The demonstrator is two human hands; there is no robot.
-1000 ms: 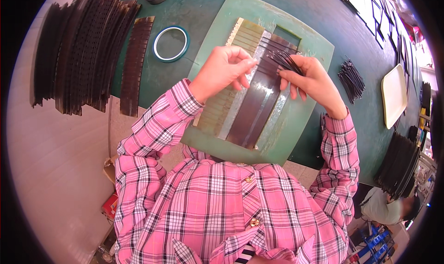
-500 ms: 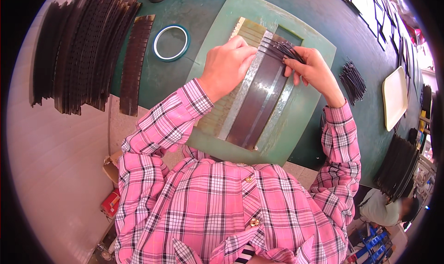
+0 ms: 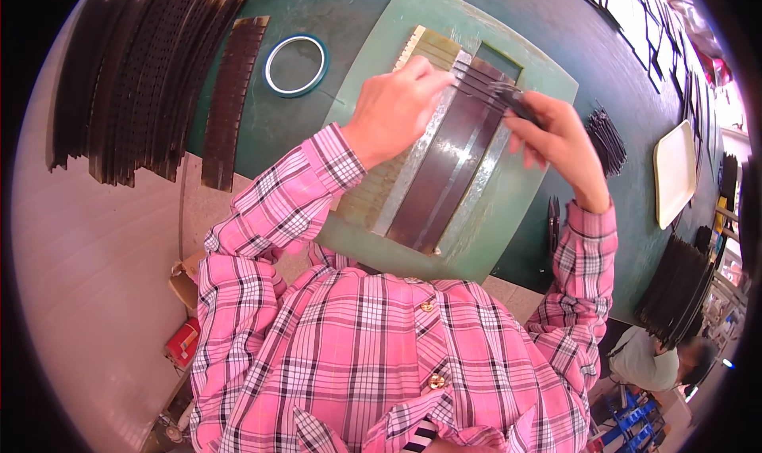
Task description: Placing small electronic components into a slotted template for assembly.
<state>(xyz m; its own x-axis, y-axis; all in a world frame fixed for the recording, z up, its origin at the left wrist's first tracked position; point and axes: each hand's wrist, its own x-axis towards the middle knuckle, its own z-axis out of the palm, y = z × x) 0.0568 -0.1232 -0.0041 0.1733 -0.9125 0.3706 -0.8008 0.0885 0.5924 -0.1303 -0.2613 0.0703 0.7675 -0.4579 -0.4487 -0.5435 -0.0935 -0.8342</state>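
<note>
A green board (image 3: 492,254) lies before me with a dark, slotted flat plate (image 3: 436,167) on it, edged by pale metallic strips. Several thin black wire-like strands (image 3: 476,80) cross the far end of that plate. My left hand (image 3: 401,107) is closed in a pinch at the strands' left ends, by the pale strip; its fingertips partly hide what they grip. My right hand (image 3: 556,139) grips a bundle of the same black strands (image 3: 520,104) at the plate's right edge. That bundle is blurred.
A teal-edged tape roll (image 3: 324,68) and a dark slotted strip (image 3: 234,104) lie left, beside stacked dark strips (image 3: 135,88). On the right are another strand bundle (image 3: 607,139), small snips (image 3: 554,223) and a cream tray (image 3: 675,175). A person (image 3: 647,358) sits at lower right.
My right hand has moved right and slightly nearer with its bundle. My left hand has shifted slightly right along the strands. The snips beside my right sleeve now show more fully.
</note>
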